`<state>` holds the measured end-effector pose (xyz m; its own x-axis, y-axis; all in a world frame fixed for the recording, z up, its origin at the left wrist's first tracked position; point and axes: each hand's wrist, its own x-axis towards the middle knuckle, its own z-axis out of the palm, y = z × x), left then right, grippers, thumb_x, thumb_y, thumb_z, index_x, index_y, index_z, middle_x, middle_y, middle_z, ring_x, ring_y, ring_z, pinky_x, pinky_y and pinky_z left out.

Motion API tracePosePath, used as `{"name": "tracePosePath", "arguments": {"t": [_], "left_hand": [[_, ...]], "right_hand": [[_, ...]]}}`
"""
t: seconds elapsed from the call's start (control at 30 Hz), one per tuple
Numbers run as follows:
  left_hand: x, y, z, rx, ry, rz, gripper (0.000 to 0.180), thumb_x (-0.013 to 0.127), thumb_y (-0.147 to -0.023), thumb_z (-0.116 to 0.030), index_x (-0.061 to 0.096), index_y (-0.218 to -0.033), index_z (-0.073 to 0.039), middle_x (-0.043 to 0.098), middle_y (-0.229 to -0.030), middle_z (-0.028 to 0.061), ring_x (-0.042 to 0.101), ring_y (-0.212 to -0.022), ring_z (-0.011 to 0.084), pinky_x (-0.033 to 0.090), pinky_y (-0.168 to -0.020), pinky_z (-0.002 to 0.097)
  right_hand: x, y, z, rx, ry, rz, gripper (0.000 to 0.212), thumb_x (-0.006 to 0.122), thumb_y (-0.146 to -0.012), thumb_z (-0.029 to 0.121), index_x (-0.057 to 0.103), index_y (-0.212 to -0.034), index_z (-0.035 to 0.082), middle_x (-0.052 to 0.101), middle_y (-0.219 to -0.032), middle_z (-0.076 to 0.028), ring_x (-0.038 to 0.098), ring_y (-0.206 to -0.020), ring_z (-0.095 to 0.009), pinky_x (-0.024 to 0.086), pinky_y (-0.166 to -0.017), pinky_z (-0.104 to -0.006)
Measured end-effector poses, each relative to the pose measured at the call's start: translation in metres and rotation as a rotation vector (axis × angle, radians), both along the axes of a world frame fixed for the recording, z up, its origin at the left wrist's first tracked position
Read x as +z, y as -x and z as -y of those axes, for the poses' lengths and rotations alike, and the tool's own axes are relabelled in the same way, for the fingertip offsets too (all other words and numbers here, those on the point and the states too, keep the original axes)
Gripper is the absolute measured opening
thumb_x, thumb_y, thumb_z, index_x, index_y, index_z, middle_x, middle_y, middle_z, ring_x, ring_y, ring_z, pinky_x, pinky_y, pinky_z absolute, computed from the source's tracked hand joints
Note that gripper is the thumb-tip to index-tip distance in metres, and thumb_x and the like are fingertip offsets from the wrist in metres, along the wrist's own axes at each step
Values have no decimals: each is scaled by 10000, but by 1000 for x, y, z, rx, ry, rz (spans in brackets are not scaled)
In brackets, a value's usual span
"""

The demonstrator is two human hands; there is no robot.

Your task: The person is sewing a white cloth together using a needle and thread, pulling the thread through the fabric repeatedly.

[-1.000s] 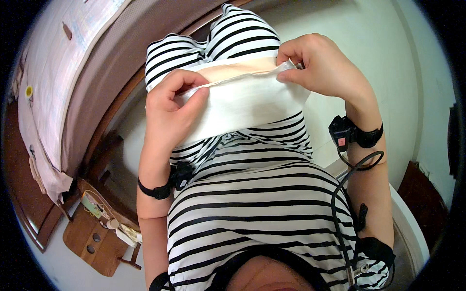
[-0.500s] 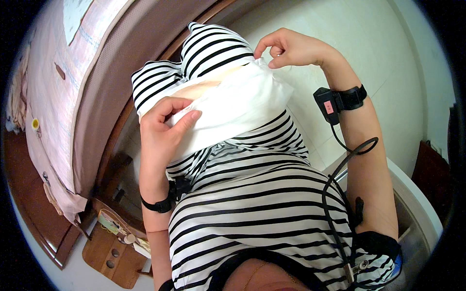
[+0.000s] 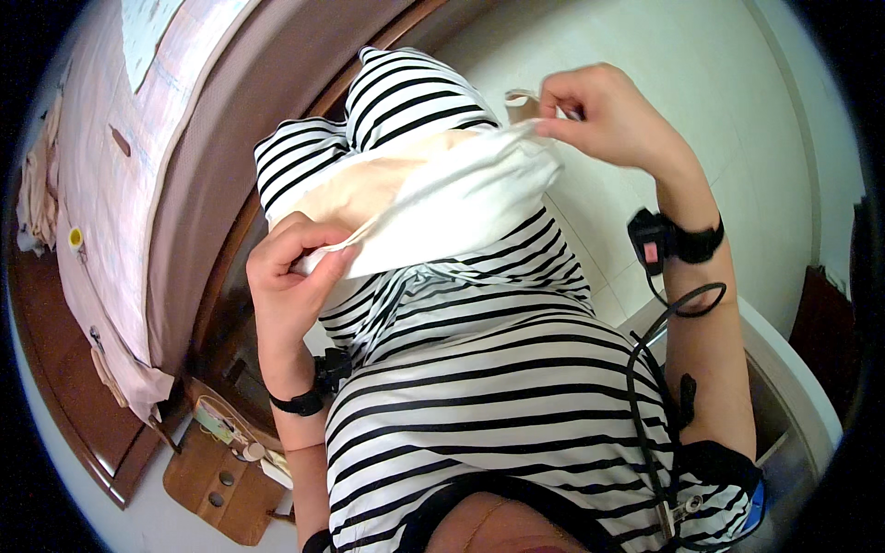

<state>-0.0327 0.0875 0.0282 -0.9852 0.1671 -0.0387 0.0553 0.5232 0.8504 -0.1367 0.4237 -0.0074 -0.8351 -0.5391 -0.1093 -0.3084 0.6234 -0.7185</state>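
A thin white cloth [image 3: 461,207] lies across my lap, over a black-and-white striped garment [image 3: 461,350]. Along its far side a pale beige piece of fabric [image 3: 355,189] shows. My left hand [image 3: 290,272] pinches the cloth's edge between thumb and fingers at the left end. Opposite it, my right hand [image 3: 604,115] has the far right edge pinched and raised off my knee. A small tan flap [image 3: 522,96] sticks out beside the right fingertips. Whether the beige and white pieces are joined, I cannot tell.
A bed with a pinkish cover [image 3: 166,166] runs along my left. Below it stands a brown wooden piece with two holes [image 3: 207,488], small items beside it. A black device [image 3: 650,240] with a cable is strapped to my right forearm. Pale floor tiles [image 3: 701,83] lie beyond.
My right hand has moved right, lifting and stretching the cloth's edge. My left hand has shifted slightly left and nearer to me, and more of the beige fabric shows.
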Motion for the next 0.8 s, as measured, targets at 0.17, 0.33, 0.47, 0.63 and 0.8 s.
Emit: {"name": "tracePosePath", "arguments": {"t": [0.17,0.33,0.47,0.63,0.8], "left_hand": [[-4,-4,5,-3,-9,34,121,718,-709,29,689,-824,6,567,-694,19,497,-639,88,361,-578,215],[-1,-7,14,-41,-34,-35,148,731,-691,35,698,-831,-1,601,-726,31,516,-647,109,376,-590,225],[-11,-10,23,17,-53,65,132,742,-721,1,693,-844,-2,601,-767,31,520,-695,106,384,-625,223],[-17,-3,13,39,-15,186,116,718,-806,-65,679,-880,16,599,-794,20,517,-734,94,397,-674,214],[-18,-4,15,50,-63,224,117,721,-807,-58,681,-883,21,607,-800,22,530,-740,91,405,-677,214]], "right_hand": [[18,-34,-8,-115,150,41,136,725,-748,79,592,-737,54,396,-532,23,336,-485,-57,254,-448,-239],[50,-48,-14,-39,147,-8,122,710,-726,65,588,-732,67,394,-504,-2,346,-447,-74,274,-432,-244],[41,-48,-9,23,88,72,100,691,-740,73,592,-752,66,436,-532,-21,399,-469,-105,310,-454,-263],[3,-36,7,-42,-67,80,98,687,-756,120,617,-796,65,526,-580,-49,482,-519,-171,388,-511,-309],[-10,-31,11,6,131,211,123,700,-759,125,635,-834,51,512,-582,-37,459,-533,-137,385,-525,-284]]}}
